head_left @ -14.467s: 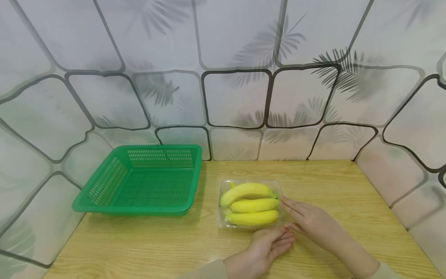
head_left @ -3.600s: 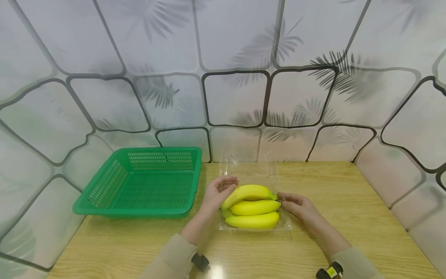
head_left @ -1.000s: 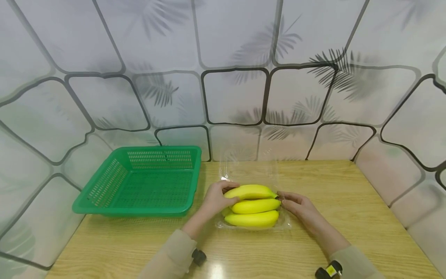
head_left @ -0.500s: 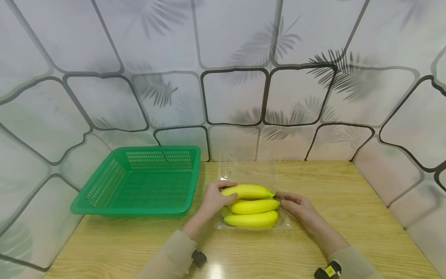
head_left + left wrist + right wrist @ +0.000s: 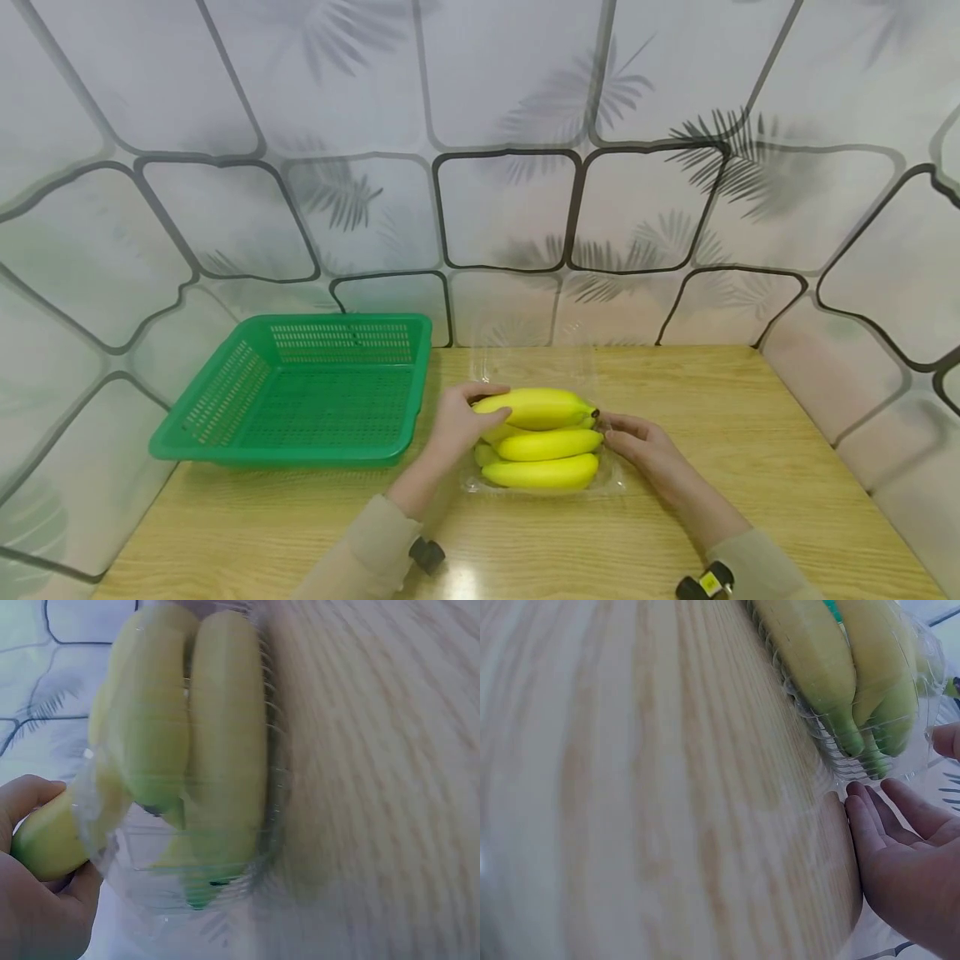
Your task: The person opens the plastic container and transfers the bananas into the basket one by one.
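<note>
In the head view, a clear plastic clamshell box (image 5: 611, 483) stands on the table with its lid raised at the back and several bananas (image 5: 542, 472) inside. My left hand (image 5: 456, 423) grips the left end of the farthest banana (image 5: 547, 407), thumb on the near side and fingers over the far side. That banana (image 5: 49, 840) shows tilted above the others in the left wrist view, partly behind the box wall. My right hand (image 5: 654, 454) is at the box's right end. In the right wrist view, its fairly straight fingers (image 5: 862, 817) touch the box's end (image 5: 832, 742).
Left of the box sits a green plastic basket (image 5: 408, 425) with slotted sides and nothing in it. Wood-grain table (image 5: 540, 550) extends in front and to the right. Patterned walls (image 5: 510, 217) enclose the back and sides.
Earlier the lid was down; now it stands up. Over the last second my left hand has lifted and turned the far banana slightly within the box. My right hand has stayed put.
</note>
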`<move>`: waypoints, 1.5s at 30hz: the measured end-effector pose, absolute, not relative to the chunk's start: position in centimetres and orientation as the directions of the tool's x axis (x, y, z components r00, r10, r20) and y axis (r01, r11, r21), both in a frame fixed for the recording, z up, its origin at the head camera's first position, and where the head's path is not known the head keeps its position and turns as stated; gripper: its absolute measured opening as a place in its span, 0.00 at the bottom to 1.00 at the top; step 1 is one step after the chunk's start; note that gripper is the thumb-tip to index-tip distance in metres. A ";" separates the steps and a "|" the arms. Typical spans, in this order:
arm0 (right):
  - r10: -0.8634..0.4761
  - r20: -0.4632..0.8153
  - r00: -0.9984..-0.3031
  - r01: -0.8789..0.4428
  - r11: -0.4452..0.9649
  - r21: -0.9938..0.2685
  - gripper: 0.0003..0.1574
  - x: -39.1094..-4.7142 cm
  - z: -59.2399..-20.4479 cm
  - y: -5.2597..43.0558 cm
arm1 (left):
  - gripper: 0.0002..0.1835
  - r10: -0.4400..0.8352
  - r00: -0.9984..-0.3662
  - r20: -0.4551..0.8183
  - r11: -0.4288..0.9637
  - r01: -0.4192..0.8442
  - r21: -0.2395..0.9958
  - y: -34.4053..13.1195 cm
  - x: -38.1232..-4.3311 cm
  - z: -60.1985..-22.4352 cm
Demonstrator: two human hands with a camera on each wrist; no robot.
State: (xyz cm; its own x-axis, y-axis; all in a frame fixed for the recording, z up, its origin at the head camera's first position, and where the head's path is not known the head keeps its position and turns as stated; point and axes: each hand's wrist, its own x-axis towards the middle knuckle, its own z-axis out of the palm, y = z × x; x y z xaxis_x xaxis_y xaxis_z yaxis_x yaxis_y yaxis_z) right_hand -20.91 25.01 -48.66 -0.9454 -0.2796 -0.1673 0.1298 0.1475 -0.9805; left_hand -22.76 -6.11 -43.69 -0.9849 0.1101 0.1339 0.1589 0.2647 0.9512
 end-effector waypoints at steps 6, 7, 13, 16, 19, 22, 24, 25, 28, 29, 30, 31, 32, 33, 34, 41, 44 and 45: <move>-0.262 -0.170 -0.950 0.136 0.145 -0.980 0.40 -20.9 -48.9 25.0 | 0.14 0.130 -0.984 0.122 0.268 0.153 0.951 -6.3 -22.0 -42.4; -0.258 -0.170 -0.951 0.136 0.144 -0.980 0.40 -20.9 -49.0 25.0 | 0.14 0.132 -0.984 0.123 0.274 0.155 0.949 -6.3 -21.9 -42.2; -0.270 -0.151 -0.951 0.117 0.137 -0.984 0.40 -20.8 -49.1 25.0 | 0.14 0.116 -0.983 0.142 0.284 0.170 0.944 -7.1 -21.2 -40.5; -0.284 -0.139 -0.949 0.104 0.134 -0.985 0.39 -20.8 -49.1 25.0 | 0.14 0.095 -0.986 0.140 0.274 0.161 0.948 -7.8 -20.9 -39.7; -0.283 -0.137 -0.949 0.104 0.126 -0.986 0.39 -20.8 -49.1 24.9 | 0.14 0.081 -0.989 0.123 0.272 0.141 0.952 -8.7 -20.8 -39.1; -0.275 -0.137 -0.952 0.107 0.124 -0.987 0.38 -20.8 -49.1 24.9 | 0.15 0.069 -0.991 0.113 0.276 0.128 0.953 -9.7 -20.6 -38.6; -0.271 -0.135 -0.953 0.104 0.126 -0.987 0.39 -20.8 -49.0 24.8 | 0.16 0.062 -0.992 0.113 0.280 0.126 0.952 -10.4 -20.5 -38.2; -0.271 -0.136 -0.953 0.104 0.129 -0.986 0.39 -20.8 -49.0 24.8 | 0.15 0.056 -0.992 0.115 0.290 0.126 0.949 -10.7 -20.5 -38.1; -0.267 -0.136 -0.954 0.103 0.132 -0.986 0.39 -20.8 -49.0 24.8 | 0.16 0.038 -0.992 0.121 0.313 0.127 0.941 -11.7 -20.4 -37.6; -0.266 -0.137 -0.954 0.104 0.132 -0.986 0.39 -20.7 -49.0 24.8 | 0.16 0.032 -0.992 0.122 0.318 0.126 0.940 -12.0 -20.3 -37.4; -0.264 -0.138 -0.955 0.106 0.132 -0.986 0.38 -20.7 -49.0 24.8 | 0.16 0.026 -0.992 0.122 0.320 0.124 0.939 -12.3 -20.3 -37.3; -0.265 -0.141 -0.954 0.110 0.130 -0.985 0.39 -20.7 -49.0 24.8 | 0.17 0.022 -0.993 0.119 0.319 0.119 0.940 -12.6 -20.2 -37.1; -0.263 -0.144 -0.954 0.113 0.128 -0.985 0.39 -20.7 -49.0 24.8 | 0.17 0.016 -0.993 0.119 0.321 0.118 0.940 -12.9 -20.2 -37.0; -0.264 -0.147 -0.953 0.117 0.127 -0.985 0.39 -20.7 -49.0 24.8 | 0.17 0.011 -0.993 0.117 0.320 0.114 0.940 -13.3 -20.1 -36.9; -0.264 -0.149 -0.953 0.120 0.125 -0.985 0.39 -20.7 -49.0 24.8 | 0.17 0.006 -0.993 0.117 0.321 0.112 0.940 -13.6 -20.0 -36.8; -0.272 -0.154 -0.950 0.121 0.133 -0.984 0.39 -20.8 -48.9 24.9 | 0.19 -0.042 -0.995 0.091 0.322 0.073 0.944 -15.8 -19.8 -36.2; -0.271 -0.156 -0.950 0.124 0.134 -0.983 0.39 -20.8 -48.8 24.9 | 0.20 -0.063 -0.995 0.079 0.319 0.055 0.946 -16.8 -19.9 -36.1; -0.270 -0.157 -0.950 0.125 0.134 -0.983 0.39 -20.8 -48.8 24.9 | 0.20 -0.067 -0.995 0.077 0.318 0.052 0.947 -17.1 -20.0 -36.1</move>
